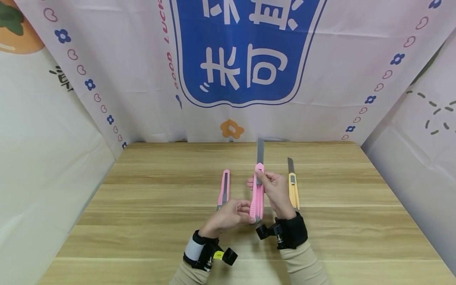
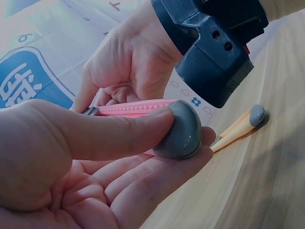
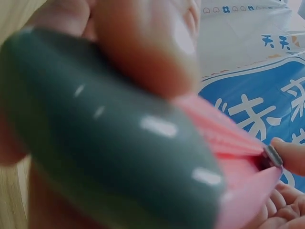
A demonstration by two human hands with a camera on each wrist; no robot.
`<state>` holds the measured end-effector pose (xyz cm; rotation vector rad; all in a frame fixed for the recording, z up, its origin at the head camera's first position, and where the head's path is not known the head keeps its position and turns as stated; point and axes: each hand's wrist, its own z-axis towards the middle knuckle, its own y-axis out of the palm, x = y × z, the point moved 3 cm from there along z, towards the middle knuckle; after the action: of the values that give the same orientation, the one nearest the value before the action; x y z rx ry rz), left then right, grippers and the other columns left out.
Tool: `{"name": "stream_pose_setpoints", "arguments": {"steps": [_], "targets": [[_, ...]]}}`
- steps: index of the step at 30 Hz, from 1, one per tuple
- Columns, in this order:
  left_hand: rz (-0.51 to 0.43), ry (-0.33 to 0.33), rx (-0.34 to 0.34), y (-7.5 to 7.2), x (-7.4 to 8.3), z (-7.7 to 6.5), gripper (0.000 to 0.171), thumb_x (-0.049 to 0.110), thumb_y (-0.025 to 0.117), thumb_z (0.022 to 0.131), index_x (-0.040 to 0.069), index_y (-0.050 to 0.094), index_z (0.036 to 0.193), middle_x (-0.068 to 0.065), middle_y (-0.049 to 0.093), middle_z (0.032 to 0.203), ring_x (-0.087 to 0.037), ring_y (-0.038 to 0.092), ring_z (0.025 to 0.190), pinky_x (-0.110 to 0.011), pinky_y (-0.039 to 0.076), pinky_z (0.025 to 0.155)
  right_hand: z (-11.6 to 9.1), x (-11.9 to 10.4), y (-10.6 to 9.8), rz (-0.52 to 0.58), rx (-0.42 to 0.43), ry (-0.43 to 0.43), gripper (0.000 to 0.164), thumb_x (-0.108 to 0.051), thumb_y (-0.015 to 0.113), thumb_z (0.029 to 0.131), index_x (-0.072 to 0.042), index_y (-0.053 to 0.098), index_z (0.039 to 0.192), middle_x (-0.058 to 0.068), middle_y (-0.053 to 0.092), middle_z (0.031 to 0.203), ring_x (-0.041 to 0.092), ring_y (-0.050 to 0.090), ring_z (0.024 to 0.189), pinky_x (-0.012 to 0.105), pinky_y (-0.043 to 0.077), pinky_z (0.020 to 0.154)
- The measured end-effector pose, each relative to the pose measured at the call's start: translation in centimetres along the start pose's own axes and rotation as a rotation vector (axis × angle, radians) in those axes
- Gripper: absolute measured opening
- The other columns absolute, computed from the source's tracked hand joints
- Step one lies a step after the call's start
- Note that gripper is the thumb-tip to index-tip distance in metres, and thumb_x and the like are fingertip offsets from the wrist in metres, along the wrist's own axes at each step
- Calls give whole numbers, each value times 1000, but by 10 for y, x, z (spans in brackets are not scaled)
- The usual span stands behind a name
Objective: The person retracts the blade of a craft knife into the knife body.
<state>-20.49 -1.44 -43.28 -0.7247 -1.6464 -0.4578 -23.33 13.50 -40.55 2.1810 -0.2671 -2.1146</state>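
Observation:
Both hands hold a pink utility knife (image 1: pixel 257 202) above the table, its wide grey blade (image 1: pixel 260 150) extended and pointing away from me. My left hand (image 1: pixel 229 213) pinches the rounded grey end cap (image 2: pixel 181 131) between thumb and fingers. Nearer the blade, my right hand (image 1: pixel 278 194) grips the body, with the thumb on the slider (image 3: pixel 271 156). To the left, a second pink utility knife (image 1: pixel 224 188) lies on the table with no blade showing; the left hand partly hides its lower end. Right of my right hand lies a yellow utility knife (image 1: pixel 292 186), blade out.
The wood-grain table (image 1: pixel 153 221) ends at a printed white cloth (image 1: pixel 149 99) hanging behind it. White cloth also hangs at both sides. Each wrist carries a black strap with a small camera (image 1: pixel 229 256).

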Motion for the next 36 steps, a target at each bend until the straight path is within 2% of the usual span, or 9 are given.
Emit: {"name": "stream_pose_setpoints", "arguments": {"steps": [5, 12, 17, 24, 30, 36], "targets": [[-7, 8, 8, 0, 2, -1, 34, -7, 62, 85, -11, 58, 119, -30, 67, 111, -7, 68, 85, -21, 59, 80, 0, 0, 1, -16, 7, 17, 43, -28, 58, 96, 13, 62, 112, -5, 76, 74, 9, 74, 72, 30, 62, 74], [10, 19, 24, 1, 6, -2, 35, -6, 63, 86, -10, 58, 120, -29, 67, 112, -15, 71, 92, -25, 59, 84, -4, -2, 4, -39, 36, 90, 48, -37, 58, 96, 9, 63, 110, -5, 75, 73, 8, 74, 72, 31, 62, 74], [16, 13, 32, 2, 7, -1, 34, -5, 64, 85, -9, 58, 118, -28, 68, 111, -16, 71, 92, -24, 59, 83, -5, -4, 4, -21, 34, 68, 47, -36, 58, 95, 10, 63, 108, -4, 75, 71, 9, 74, 70, 30, 62, 73], [59, 18, 33, 5, 7, 1, 31, -4, 66, 84, -9, 60, 114, -27, 70, 108, -14, 71, 90, -21, 58, 79, -4, -7, 2, 9, 21, 18, 35, -25, 57, 97, 10, 63, 95, -4, 74, 64, 11, 73, 64, 30, 62, 67], [73, 4, 32, 6, 7, -2, 32, -1, 67, 84, -7, 61, 115, -25, 70, 110, -21, 71, 96, -24, 58, 85, -4, -4, 0, 0, 9, 27, 41, -27, 59, 96, 14, 63, 98, -4, 74, 66, 11, 74, 66, 30, 62, 69], [76, 5, 36, 4, 9, -5, 33, -2, 66, 84, -7, 61, 116, -25, 69, 110, -19, 70, 96, -24, 58, 85, -3, -3, 2, 15, -9, 19, 45, -27, 58, 97, 18, 61, 105, -4, 75, 67, 11, 74, 67, 30, 62, 68]]}}
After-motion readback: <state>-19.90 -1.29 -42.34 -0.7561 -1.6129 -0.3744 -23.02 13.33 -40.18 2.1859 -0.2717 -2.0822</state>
